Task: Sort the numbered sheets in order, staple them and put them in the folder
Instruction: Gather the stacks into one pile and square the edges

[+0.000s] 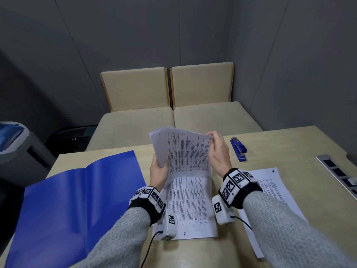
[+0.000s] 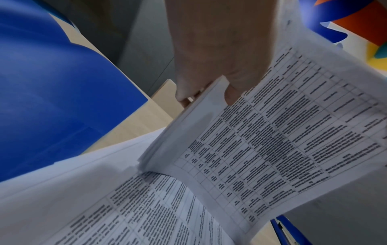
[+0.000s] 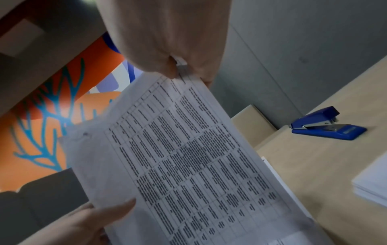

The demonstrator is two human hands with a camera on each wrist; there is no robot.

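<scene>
Several printed sheets [image 1: 185, 151] are lifted upright above the table's middle. My left hand [image 1: 159, 169] grips their left edge [image 2: 201, 106], thumb on the front. My right hand [image 1: 217, 147] pinches the top right corner of the front sheet [image 3: 184, 69]. Under them another printed sheet [image 1: 190, 207] lies flat on the table. A separate pile [image 1: 274, 192] topped by the sheet marked 1 lies to the right, partly hidden by my right forearm. The blue folder [image 1: 77, 200] lies open at the left. A blue stapler [image 1: 239, 148] sits beyond my right hand, also seen as the stapler [image 3: 326, 127] in the right wrist view.
The beige table [image 1: 289, 144] has a metal socket strip [image 1: 340, 175] set in at the right edge. Two beige cushioned seats [image 1: 173, 117] stand behind the table. A grey bin with a blue lid [image 1: 11, 140] stands at the left.
</scene>
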